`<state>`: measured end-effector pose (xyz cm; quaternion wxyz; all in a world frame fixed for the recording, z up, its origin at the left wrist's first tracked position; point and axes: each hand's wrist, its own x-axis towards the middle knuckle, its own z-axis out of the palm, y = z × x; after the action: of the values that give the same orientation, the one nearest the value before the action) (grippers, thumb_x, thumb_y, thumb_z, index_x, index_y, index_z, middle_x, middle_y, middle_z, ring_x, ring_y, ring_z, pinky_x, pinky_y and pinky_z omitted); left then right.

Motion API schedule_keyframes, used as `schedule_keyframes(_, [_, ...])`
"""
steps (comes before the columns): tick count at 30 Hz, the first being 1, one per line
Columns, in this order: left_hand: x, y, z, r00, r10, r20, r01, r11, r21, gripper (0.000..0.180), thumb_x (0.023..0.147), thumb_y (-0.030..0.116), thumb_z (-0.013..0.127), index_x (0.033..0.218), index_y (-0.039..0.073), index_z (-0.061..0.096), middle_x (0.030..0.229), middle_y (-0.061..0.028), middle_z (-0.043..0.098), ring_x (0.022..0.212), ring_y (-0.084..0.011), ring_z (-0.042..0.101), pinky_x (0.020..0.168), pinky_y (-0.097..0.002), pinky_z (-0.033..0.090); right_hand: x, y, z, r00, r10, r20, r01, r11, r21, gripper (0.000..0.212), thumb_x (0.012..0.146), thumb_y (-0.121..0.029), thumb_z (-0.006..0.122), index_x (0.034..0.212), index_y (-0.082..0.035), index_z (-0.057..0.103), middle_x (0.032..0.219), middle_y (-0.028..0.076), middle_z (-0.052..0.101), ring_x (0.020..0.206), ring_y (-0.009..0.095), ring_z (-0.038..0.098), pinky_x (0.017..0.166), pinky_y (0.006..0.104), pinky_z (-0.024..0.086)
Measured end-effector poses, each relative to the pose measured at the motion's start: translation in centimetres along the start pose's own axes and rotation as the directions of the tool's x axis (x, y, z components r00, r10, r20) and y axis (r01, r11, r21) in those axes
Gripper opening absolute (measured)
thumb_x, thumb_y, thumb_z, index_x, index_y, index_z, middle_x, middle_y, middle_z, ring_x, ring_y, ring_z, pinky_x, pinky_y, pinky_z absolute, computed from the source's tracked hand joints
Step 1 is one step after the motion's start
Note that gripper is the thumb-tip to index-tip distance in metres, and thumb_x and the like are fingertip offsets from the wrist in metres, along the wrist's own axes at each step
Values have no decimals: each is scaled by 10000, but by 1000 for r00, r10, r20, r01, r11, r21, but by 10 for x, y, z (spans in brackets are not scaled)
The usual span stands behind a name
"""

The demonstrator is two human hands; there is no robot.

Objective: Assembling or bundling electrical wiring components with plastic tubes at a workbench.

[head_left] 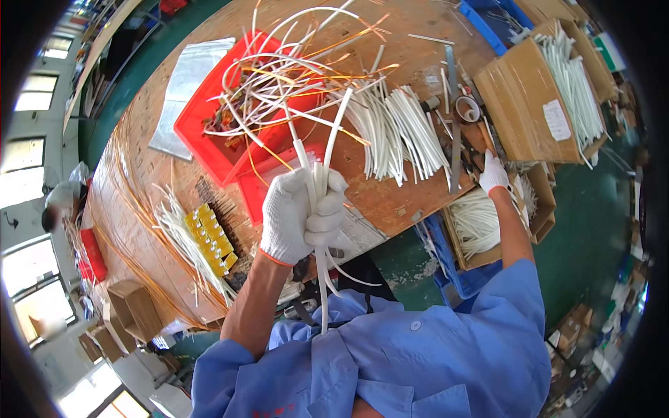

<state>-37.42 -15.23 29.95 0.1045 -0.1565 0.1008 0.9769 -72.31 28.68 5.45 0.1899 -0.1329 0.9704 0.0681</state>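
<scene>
My left hand (301,212), in a white knit glove, is closed around a few white plastic tubes (337,129). They rise above the fist, and thin white ends hang below it toward my shirt. Just beyond is a red bin (209,136) heaped with tangled white and orange wires (293,66). At the table's right edge my right hand (493,173), also gloved, reaches in among tools, touching or close to a brown-orange handle (486,136). Its fingers are too small and partly hidden to show a grip.
Bundles of cut white tubes (411,132) lie mid-table beside a metal ruler (455,125) and a tape roll (466,109). Cardboard boxes of tubes (533,104) stand at right. Yellow terminal blocks (210,239) and long orange wires (132,244) lie at left.
</scene>
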Motion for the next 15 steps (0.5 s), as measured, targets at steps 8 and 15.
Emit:
schedule_keyframes(8, [-10, 8, 0, 997, 71, 27, -71, 997, -27, 561, 1068, 524, 537, 1206, -12, 630, 791, -24, 451, 524, -85, 357, 370, -238, 270, -21, -13, -13, 997, -78, 10, 78, 992, -101, 879, 923, -32, 713, 1685, -51, 274, 1418, 320, 624, 1284, 481, 649, 1067, 533, 550])
schedule_keyframes(15, [-31, 18, 7, 992, 119, 38, -118, 993, -13, 519, 1090, 490, 489, 1177, -3, 624, 794, -21, 464, 509, -75, 349, 361, -229, 270, -32, 0, -54, 995, -94, 17, 96, 961, -259, 865, 906, -81, 688, 1685, -88, 313, 1297, 278, 704, 1203, 460, 686, 1005, 547, 565])
